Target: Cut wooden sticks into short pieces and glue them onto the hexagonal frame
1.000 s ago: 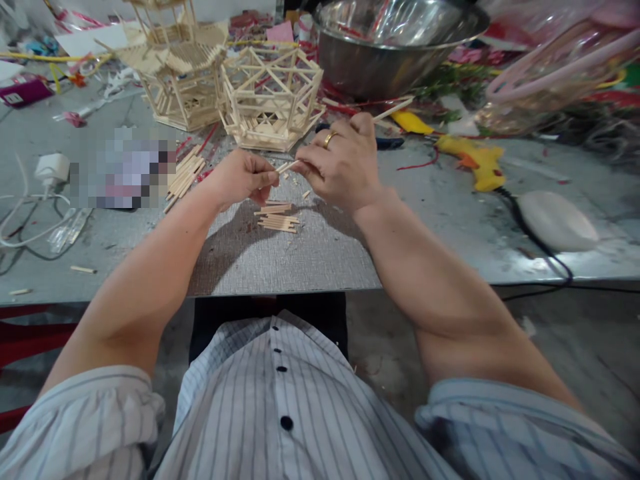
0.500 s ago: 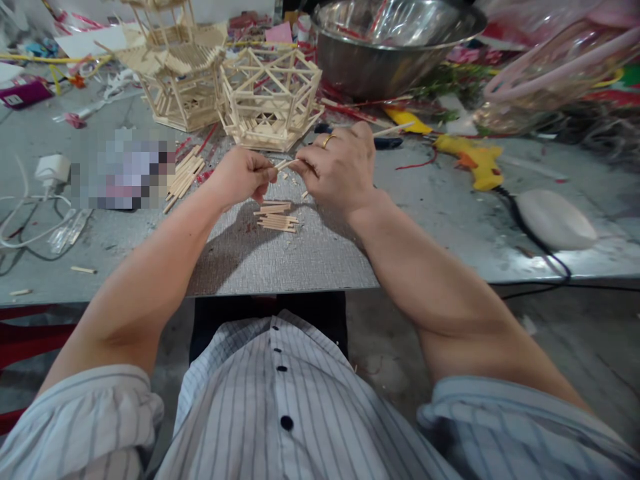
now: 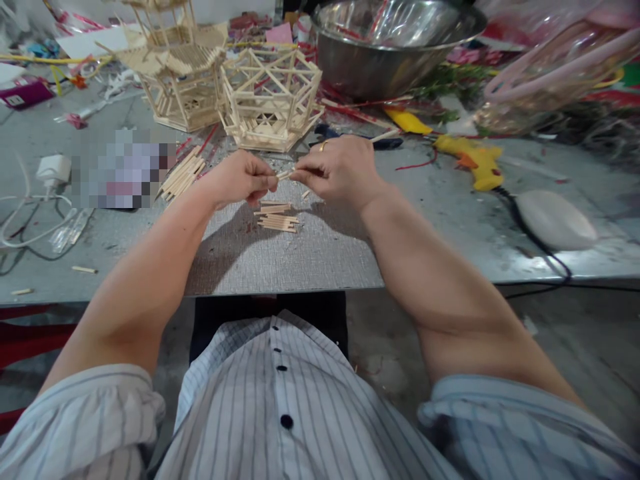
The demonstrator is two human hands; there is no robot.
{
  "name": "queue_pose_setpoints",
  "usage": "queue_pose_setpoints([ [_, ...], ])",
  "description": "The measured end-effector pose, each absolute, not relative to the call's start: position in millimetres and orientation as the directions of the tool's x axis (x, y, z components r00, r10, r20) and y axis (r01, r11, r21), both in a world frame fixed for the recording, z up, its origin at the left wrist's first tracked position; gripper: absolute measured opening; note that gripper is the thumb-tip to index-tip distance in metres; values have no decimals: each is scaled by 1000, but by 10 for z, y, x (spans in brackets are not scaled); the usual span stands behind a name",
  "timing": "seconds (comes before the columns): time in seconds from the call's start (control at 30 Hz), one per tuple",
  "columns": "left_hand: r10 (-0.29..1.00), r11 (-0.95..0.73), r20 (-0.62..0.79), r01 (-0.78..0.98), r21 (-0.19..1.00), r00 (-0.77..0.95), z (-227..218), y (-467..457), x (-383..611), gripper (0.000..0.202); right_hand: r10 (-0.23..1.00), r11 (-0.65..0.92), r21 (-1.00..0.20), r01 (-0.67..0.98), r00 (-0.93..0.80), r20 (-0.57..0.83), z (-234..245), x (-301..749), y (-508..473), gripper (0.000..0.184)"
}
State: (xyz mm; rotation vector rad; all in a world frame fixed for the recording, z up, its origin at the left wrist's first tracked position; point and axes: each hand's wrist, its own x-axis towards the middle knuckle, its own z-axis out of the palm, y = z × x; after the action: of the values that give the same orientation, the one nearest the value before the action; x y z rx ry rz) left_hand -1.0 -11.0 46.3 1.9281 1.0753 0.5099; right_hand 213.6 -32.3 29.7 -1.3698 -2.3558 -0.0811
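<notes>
My left hand [image 3: 243,179] and my right hand [image 3: 341,171] meet over the grey mat [image 3: 285,257], both pinched on one thin wooden stick [image 3: 284,175] between them. The stick runs on through my right fist and its far end pokes out behind the knuckles. Just below the hands lies a small pile of short cut sticks [image 3: 277,218]. Behind them stand a hexagonal stick frame [image 3: 270,97] and a taller stick pagoda model [image 3: 173,70]. A bundle of longer sticks [image 3: 181,175] lies left of my left hand.
A yellow glue gun [image 3: 473,159] with a black cord lies to the right, near a white oval object [image 3: 555,219]. A big steel bowl [image 3: 390,40] stands at the back. White charger and cables [image 3: 47,177] lie at the left. Scraps litter the table's far side.
My right hand has tipped down and lowered slightly, so the stick's far end has dropped toward the table. The left hand has hardly moved.
</notes>
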Motion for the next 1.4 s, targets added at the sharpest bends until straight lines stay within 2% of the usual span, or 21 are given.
queue_pose_setpoints([
  [0.1, 767, -248, -123, 468, 848, 630, 477, -84, -58, 16, 816, 566, -243, 788, -494, 300, 302, 2215, -268, 38],
  [0.3, 697, -179, -228, 473, 863, 680, 487, -62, -84, 20, 821, 567, -398, 721, -535, 202, 324, 2222, -261, 33],
  [0.5, 629, -180, -268, 472, 863, 730, 493, -52, -105, 16, 828, 532, -448, 718, -552, 98, 361, 2207, -276, 30],
  [0.63, 588, -123, -321, 475, 872, 742, 540, -70, -107, 15, 798, 547, -510, 664, -598, 78, 371, 2196, -277, 30],
  [0.83, 512, -98, -318, 422, 901, 798, 557, -58, -163, 19, 749, 541, -617, 572, -661, 44, 398, 2161, -308, 34],
  [0.93, 542, -40, -345, 434, 900, 766, 538, -54, -176, 17, 777, 515, -646, 563, -624, 76, 363, 2153, -289, 36],
  [1.07, 713, 28, -253, 333, 942, 654, 503, -73, -134, 19, 867, 460, -663, 591, -460, 191, 269, 2143, -224, 39],
  [1.2, 796, 39, -211, 300, 953, 567, 476, -86, -78, 21, 898, 440, -608, 660, -333, 289, 211, 2136, -195, 40],
  [1.4, 880, -31, -136, 341, 940, 455, 482, -131, 16, 17, 902, 417, -525, 742, -271, 335, 276, 2095, -284, 30],
])
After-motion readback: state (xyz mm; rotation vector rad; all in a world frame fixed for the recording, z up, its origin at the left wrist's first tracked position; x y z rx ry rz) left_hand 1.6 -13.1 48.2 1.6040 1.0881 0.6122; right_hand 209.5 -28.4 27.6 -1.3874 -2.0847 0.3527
